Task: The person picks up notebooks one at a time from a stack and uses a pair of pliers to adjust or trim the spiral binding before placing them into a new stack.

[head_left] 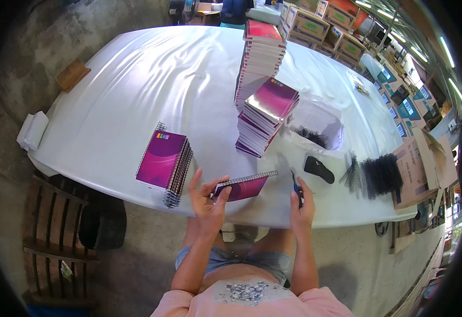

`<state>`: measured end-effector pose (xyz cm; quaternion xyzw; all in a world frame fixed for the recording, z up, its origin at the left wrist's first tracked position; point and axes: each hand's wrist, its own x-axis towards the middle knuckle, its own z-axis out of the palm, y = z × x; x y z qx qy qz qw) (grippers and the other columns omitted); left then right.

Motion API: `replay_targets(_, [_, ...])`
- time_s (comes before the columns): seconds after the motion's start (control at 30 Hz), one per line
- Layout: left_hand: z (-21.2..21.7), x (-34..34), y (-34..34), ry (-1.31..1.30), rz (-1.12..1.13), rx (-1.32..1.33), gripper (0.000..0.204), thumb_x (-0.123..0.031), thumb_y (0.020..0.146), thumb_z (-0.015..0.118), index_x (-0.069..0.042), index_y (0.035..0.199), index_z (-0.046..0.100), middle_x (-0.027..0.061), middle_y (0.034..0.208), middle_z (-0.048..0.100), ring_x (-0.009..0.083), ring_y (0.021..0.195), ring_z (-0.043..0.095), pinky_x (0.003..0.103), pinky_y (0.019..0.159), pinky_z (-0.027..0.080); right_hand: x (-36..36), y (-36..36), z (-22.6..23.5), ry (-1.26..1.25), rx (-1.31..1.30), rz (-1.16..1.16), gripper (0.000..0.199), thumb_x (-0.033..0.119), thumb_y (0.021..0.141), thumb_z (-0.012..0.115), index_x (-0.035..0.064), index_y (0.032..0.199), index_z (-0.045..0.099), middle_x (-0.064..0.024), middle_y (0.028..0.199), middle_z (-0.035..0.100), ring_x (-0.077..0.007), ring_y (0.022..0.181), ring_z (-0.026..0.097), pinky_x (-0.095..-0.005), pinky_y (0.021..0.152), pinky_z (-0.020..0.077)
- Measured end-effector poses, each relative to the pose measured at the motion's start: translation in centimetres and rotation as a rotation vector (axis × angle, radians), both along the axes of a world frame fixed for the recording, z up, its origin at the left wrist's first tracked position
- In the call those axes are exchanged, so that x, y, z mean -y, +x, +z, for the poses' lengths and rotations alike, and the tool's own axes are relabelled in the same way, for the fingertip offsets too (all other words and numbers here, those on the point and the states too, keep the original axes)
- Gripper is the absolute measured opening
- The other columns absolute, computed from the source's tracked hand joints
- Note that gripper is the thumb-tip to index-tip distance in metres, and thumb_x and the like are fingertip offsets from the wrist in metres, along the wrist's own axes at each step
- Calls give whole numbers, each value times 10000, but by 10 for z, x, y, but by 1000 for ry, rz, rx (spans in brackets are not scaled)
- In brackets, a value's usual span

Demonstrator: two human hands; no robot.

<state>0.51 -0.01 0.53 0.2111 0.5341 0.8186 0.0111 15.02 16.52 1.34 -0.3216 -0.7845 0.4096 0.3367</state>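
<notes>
My left hand grips a purple spiral notebook by its left end, thumb in front. The notebook is tilted, its wire coil running along the upper edge. In my right hand is a small pair of pliers or cutters with blue handles, tip pointing away from me and apart from the coil. Left of the hands lies a pile of purple spiral-bound notebooks. Beyond my hands, a stack of purple-covered books leans slightly, and a taller stack with a red cover on top stands behind it.
A black, sole-shaped object lies right of my right hand. Loose black coils spill from an open cardboard box at the right edge. More coils sit in white wrapping. A wooden slatted bench stands left below the white-covered table.
</notes>
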Motion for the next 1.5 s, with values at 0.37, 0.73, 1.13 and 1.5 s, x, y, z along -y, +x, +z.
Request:
replay_targets(0.37, [9,3,10,-215,217,-219,747,50,770,717,-21,1367,273,126,953,654,152,862,602,277,811,484,80,-18,83,454,100,412,390,197,805,679,245,1188,624,-60,1165,548,-246,1056,513,-416,897,299])
replay_targets(0.73, [5,7,5,-162,277,-500,631,85,755,706,5,1268,347,140,950,653,191,844,609,273,703,515,81,-20,90,425,197,489,345,229,845,648,204,1188,619,-60,1166,552,-249,1028,541,-405,849,375])
replay_targets(1.13, [14,13,4,-132,468,-474,441,61,782,691,-27,1139,448,133,1002,639,199,879,621,298,748,485,57,-15,40,-118,134,544,382,204,896,575,138,1267,512,-141,1175,547,-285,1061,545,-422,886,436])
replay_targets(1.5, [78,58,-2,395,436,-61,304,28,885,558,-33,1166,460,97,1102,549,130,986,529,260,876,435,87,-103,87,-174,-440,686,542,143,864,664,18,1334,427,-142,1214,545,-182,965,586,-318,829,480])
